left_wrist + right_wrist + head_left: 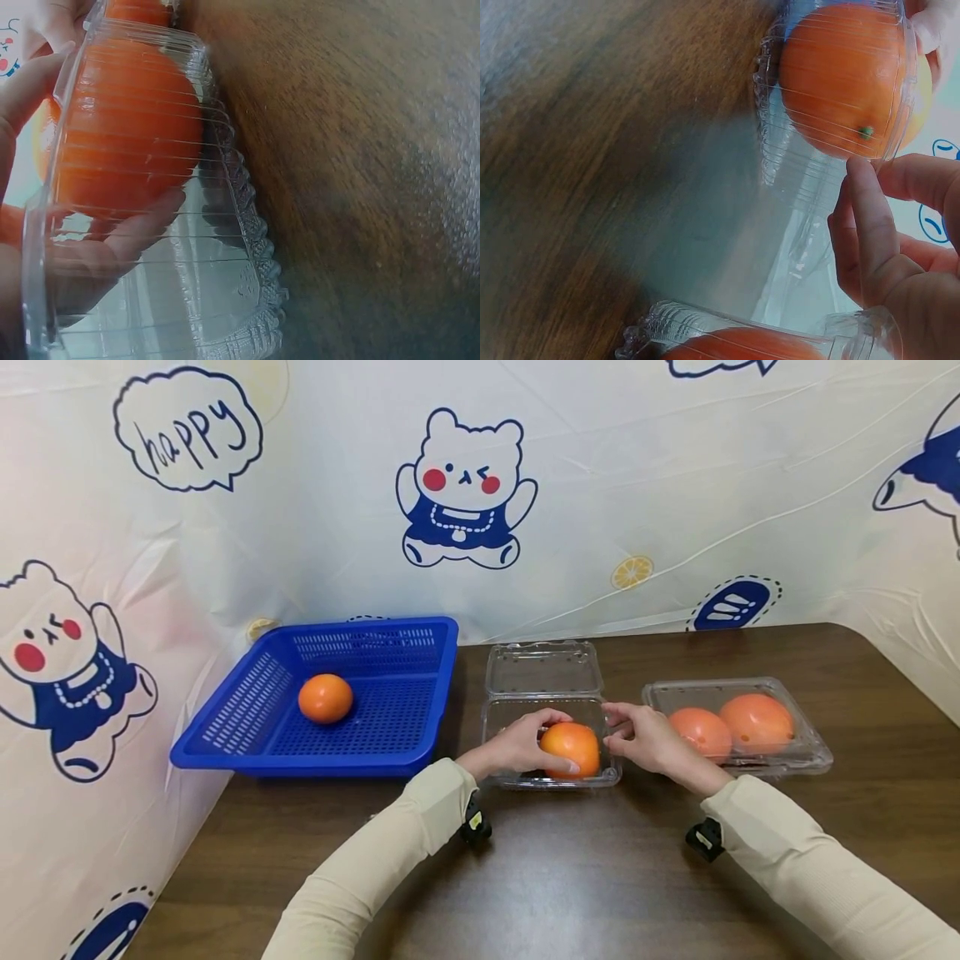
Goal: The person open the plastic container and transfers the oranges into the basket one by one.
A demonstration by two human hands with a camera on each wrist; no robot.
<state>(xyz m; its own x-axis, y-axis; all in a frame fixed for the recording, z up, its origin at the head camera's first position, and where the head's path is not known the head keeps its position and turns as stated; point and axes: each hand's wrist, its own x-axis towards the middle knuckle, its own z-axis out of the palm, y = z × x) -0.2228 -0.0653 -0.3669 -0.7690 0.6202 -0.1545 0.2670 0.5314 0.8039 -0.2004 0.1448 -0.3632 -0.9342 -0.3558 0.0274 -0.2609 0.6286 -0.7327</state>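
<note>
A clear plastic clamshell box [543, 670] stands in the middle of the table with its lid folded back. Inside its right part is an orange [573, 750], which my left hand [521, 745] grips with the thumb in front and the fingers curled behind. In the left wrist view those fingers show through the clear wall below the orange [135, 127]. My right hand [647, 739] pinches the box's right rim between thumb and fingertips. From the right wrist, a small green stem mark shows on the orange [840, 82], close by the fingertips.
A blue plastic basket [431, 693] at the left has one orange [326, 698] in it. To the right stands a closed clear box [813, 747] with two oranges [757, 724] inside. A printed white cloth [322, 527] hangs behind the brown table [555, 877].
</note>
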